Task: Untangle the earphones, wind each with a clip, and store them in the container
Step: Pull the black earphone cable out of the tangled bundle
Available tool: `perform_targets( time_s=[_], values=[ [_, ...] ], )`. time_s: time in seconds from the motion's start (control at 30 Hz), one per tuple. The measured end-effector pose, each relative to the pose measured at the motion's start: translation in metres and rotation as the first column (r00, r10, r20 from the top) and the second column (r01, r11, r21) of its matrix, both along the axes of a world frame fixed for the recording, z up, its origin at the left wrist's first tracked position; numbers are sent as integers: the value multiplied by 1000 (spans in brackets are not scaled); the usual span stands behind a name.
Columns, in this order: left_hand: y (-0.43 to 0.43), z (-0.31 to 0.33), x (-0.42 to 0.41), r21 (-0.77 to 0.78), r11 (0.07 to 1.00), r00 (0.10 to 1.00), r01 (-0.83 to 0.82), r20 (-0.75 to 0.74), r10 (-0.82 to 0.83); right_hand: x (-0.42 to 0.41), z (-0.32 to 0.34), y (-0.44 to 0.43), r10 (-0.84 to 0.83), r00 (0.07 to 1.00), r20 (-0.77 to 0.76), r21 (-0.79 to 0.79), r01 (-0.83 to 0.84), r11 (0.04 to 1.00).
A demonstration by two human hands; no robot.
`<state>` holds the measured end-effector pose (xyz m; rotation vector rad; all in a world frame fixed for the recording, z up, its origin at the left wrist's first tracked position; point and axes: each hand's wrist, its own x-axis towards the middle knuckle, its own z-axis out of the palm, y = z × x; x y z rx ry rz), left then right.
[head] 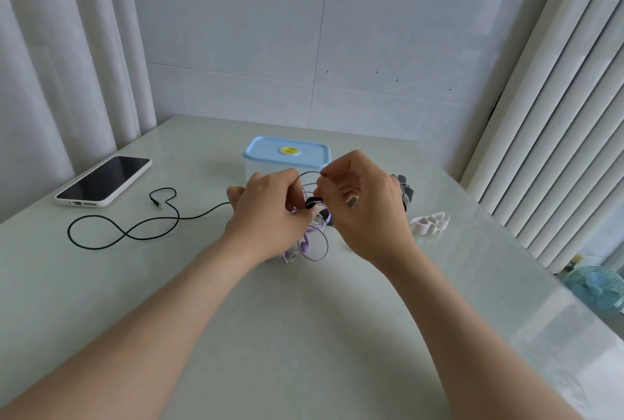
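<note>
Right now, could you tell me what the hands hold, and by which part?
The tangled earphones: the left hand grips the bunched cables, the right hand pinches a cable loop above them.

A smartphone [103, 180] in a white case is laid screen up on the pale glossy table [304, 335], well to the left of the fingers [337, 173]. White curtains [67, 48] are hung beyond it. A tiled wall [304, 31] is seen behind the fingers, and a blue fan [599, 288] low to their right, off the table.
</note>
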<state>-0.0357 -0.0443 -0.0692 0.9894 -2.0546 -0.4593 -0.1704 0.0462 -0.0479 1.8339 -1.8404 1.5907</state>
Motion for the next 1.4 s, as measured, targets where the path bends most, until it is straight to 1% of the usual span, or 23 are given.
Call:
perform_targets(
  time_s=[0.13, 0.2, 0.27, 0.37, 0.43, 0.5, 0.57, 0.63, 0.73, 0.8, 0.83, 0.9, 0.93, 1.0, 1.07, 1.13, 1.23, 1.27, 1.33, 1.4],
  values=[
    [-2, 0, 1, 5, 1000, 1000, -13, -17, 13, -1, 1, 0, 23, 1000, 14, 123, -24, 992],
    [-2, 1, 1, 17, 1000, 999, -13, -43, 14, -4, 0, -2, -11, 1000, 7, 136, 10, 991],
    [0, 3, 1, 21, 1000, 999, 16, -42, -16, -6, -1, -4, -80, 997, 6, 93, 79, 993],
    [3, 6, 3, 13, 996, 995, 93, 21, -93, -6, 0, -4, -183, 983, -17, -5, 183, 983],
    [3, 8, 4, 6, 993, 992, 116, 50, -117, -4, -1, -3, -229, 972, -50, -56, 226, 973],
    [2, 8, 5, -16, 994, 991, 112, 75, -111, -4, -1, -3, -236, 969, -68, -72, 231, 970],
    [2, 7, 6, -46, 994, 990, 96, 106, -90, -5, 1, -4, -222, 975, -27, -46, 220, 974],
    [1, 6, 7, -64, 994, 990, 92, 114, -84, -11, 1, -5, -248, 968, 23, -47, 249, 967],
    [-1, 7, 10, -42, 993, 988, 109, 116, -103, -18, 0, -8, -306, 949, 80, -122, 314, 942],
    [-2, 9, 12, -36, 992, 981, 119, 158, -112, -18, 2, -7, -291, 950, 118, -162, 307, 938],
    [-3, 10, 12, -39, 992, 974, 119, 198, -109, -17, 4, -6, -276, 953, 123, -181, 295, 938],
    [-4, 12, 13, -49, 992, 960, 118, 263, -101, -16, 6, -3, -283, 957, 64, -187, 290, 939],
    [-4, 12, 13, -58, 991, 957, 117, 274, -97, -16, 6, -3, -296, 955, 16, -149, 295, 944],
    [-6, 11, 14, -97, 989, 960, 111, 268, -81, -20, 3, -5, -336, 940, -56, 35, 338, 940],
    [-9, 9, 15, -155, 983, 966, 103, 253, -62, -25, -1, -6, -375, 920, -113, 262, 392, 882],
    [-12, 9, 16, -204, 975, 969, 86, 244, -35, -25, -3, -4, -387, 911, -141, 396, 411, 821],
    [-15, 9, 17, -243, 969, 970, 34, 240, 26, -23, -1, 0, -430, 896, -114, 432, 434, 791],
    [-16, 9, 17, -242, 970, 970, 23, 240, 37, -24, -1, 0, -445, 887, -126, 436, 452, 778],
    [-17, 9, 17, -225, 974, 971, 10, 234, 44, -25, -1, 0, -456, 869, -192, 433, 491, 756],
    [-19, 11, 17, -195, 981, 975, 8, 220, 36, -30, -4, 0, -451, 859, -240, 403, 511, 759]
  ],
)
